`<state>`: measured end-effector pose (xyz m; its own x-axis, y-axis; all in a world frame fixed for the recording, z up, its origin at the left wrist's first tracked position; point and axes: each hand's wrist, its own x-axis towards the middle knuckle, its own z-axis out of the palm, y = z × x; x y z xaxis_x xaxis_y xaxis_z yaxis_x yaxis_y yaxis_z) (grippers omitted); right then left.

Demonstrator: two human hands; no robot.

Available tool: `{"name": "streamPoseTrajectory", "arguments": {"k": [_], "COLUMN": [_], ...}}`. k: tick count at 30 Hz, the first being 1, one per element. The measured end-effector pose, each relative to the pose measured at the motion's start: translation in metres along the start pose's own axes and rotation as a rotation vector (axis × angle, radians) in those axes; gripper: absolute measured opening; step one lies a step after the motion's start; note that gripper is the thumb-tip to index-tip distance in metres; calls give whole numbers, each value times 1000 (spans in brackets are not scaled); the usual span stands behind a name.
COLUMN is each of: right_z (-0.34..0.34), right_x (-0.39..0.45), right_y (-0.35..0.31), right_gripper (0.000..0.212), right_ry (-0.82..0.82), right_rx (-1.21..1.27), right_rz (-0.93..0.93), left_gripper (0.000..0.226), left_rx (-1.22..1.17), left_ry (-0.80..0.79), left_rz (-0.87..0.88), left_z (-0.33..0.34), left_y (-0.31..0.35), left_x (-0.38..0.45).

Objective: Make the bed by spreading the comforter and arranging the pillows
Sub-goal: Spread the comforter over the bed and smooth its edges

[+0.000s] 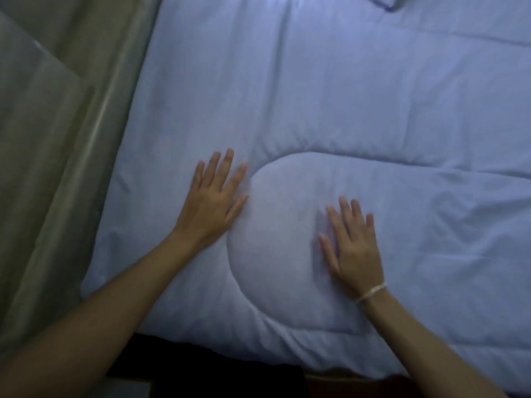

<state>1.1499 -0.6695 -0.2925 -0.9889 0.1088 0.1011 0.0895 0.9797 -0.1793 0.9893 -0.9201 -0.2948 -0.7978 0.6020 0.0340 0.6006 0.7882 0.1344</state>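
A: Head view, looking straight down, and the pale blue comforter [330, 96] fills nearly the whole picture, spread flat from the near edge to the far edge of the frame.

B: Both hands on it. The left hand [214, 201] lies palm down, fingers straight and slightly fanned, gripping nothing, pressed flat just left of a rounded bulge [284, 234] in the quilting.

A: And the right hand [352, 249] sits on that bulge itself, near its right side, fingers straight too, flat on the cloth, holding nothing. There's a thin white band [370, 293] on that wrist.

B: What's under the bulge, I cannot tell. It runs off to the right as a long padded ridge.

A: Surface has soft creases, more on the right, and a bright glare at the far edge.

B: Far right corner, a scrap of darker blue fabric [385, 2], mostly cut off.

A: On the left, a grey-green curtain [43, 139] hangs in folds right beside the bed's edge.

B: And at the near edge, below the comforter, a dark gap [201, 366]. The light is dim and bluish.
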Motion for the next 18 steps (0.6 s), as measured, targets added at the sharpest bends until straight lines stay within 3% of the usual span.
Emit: {"name": "streamPoseTrajectory", "arguments": {"k": [4, 10, 14, 18], "right_z": [24, 32, 11, -33], "right_x": [74, 64, 56, 12], "right_y": [-34, -39, -60, -71], "right_gripper": [62, 61, 66, 73], "right_ry": [-83, -128, -321, -633], "right_rx": [-37, -62, 4, 40], "right_rz": [131, 160, 256, 205], "left_gripper": [65, 60, 63, 71], "left_rx": [2, 14, -41, -38], "left_ry": [-18, -47, -213, -426], "left_rz": [-247, -272, -299, -204], "left_z": [12, 18, -1, -26], "left_y": [-14, -11, -9, -11], "left_x": [28, -1, -7, -67]}}
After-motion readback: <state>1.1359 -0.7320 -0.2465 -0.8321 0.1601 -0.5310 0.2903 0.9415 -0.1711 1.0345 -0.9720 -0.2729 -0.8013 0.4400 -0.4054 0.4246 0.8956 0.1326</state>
